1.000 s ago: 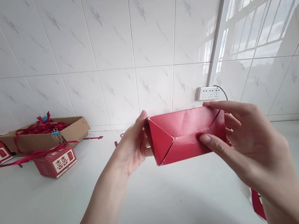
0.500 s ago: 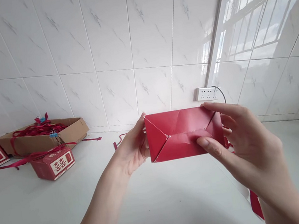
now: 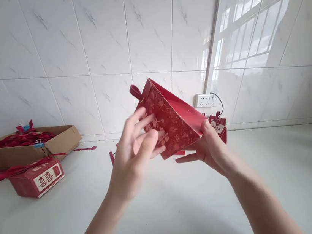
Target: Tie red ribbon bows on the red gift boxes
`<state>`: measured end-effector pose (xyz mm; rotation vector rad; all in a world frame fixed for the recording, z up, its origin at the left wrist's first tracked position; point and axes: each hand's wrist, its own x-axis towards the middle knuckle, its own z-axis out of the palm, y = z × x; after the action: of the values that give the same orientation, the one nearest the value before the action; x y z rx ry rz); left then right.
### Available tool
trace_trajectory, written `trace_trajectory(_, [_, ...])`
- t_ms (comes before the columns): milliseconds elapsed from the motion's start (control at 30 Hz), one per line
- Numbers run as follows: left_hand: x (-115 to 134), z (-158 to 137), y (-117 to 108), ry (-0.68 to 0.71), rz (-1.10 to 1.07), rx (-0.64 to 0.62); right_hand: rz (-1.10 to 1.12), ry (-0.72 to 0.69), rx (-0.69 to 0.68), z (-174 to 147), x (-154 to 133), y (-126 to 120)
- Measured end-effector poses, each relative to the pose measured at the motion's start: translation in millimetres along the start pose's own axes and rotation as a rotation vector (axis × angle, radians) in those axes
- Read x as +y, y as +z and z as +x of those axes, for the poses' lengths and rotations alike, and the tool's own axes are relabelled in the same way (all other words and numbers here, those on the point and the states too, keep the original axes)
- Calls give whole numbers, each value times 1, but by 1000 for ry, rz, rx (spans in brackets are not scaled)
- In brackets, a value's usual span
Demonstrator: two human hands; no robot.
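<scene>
Red box (image 3: 170,120) tilts in the right hand (image 3: 212,145), which pinches one corner, presumably for support, while the left hand (image 3: 133,150) lies loosely open before its patterned side (image 3: 181,131).

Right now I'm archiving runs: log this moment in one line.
red box: raised, tilted; right grip: holding its corner; left grip: at patterned side, contact unclear; nearby: carton of ribbons

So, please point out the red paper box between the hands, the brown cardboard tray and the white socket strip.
Red paper box (image 3: 172,124), head view: flowered side.
Brown cardboard tray (image 3: 14,156), head view: front wall.
White socket strip (image 3: 205,100), head view: front face.
</scene>
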<state>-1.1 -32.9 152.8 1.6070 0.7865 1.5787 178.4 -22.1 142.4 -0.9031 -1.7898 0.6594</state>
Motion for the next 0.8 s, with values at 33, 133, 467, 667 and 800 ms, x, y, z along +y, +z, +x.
trace_trajectory(33, [-1,0,-1,19,56,-50,132,64,-70,2,0,-1])
trace_trajectory(133, [-7,-1,-2,128,268,-146,391,258,-175,3,2,2])
trace_trajectory(467, [-11,1,1,373,262,-30,-8,5,66,-10,-5,23])
trace_trajectory(667, [-8,-3,0,374,198,-91,-186,-66,192,-15,-9,19])
trace_trajectory(800, [-8,-3,-5,313,256,-242,-115,85,218,-17,-8,13])
